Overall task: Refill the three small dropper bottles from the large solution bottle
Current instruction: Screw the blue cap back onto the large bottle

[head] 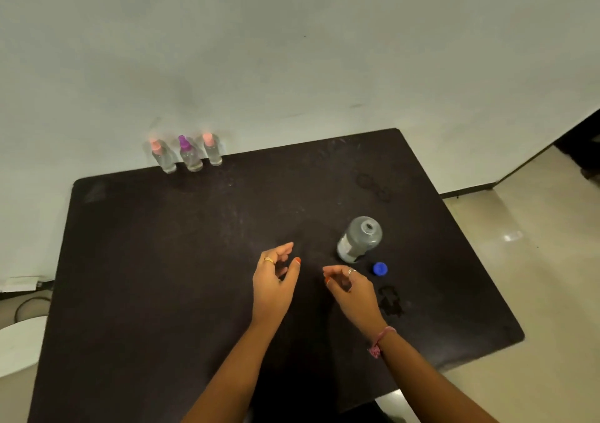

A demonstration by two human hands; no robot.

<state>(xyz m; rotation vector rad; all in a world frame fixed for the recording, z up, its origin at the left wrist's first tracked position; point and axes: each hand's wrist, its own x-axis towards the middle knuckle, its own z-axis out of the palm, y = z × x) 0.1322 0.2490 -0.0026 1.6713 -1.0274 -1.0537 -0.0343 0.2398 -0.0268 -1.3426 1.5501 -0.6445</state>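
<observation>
Three small clear dropper bottles stand in a row at the table's far left edge by the wall: one with a pink cap [163, 158], one with a purple cap [190, 154], one with a pink cap [212, 149]. The large clear solution bottle [358, 239] stands uncapped at the right middle of the table. Its blue cap [380, 269] lies just in front of it. My left hand [274, 279] and my right hand [352, 287] hover over the table's middle, fingers loosely curled, holding nothing. The right hand is just left of the blue cap.
The dark table [146, 276] stands against a pale wall [292, 49]. A small wet patch [391, 300] lies near my right wrist. Faint ring marks [373, 187] show at the far right. Tiled floor [535, 260] lies to the right; a white object [19, 341] sits at the lower left.
</observation>
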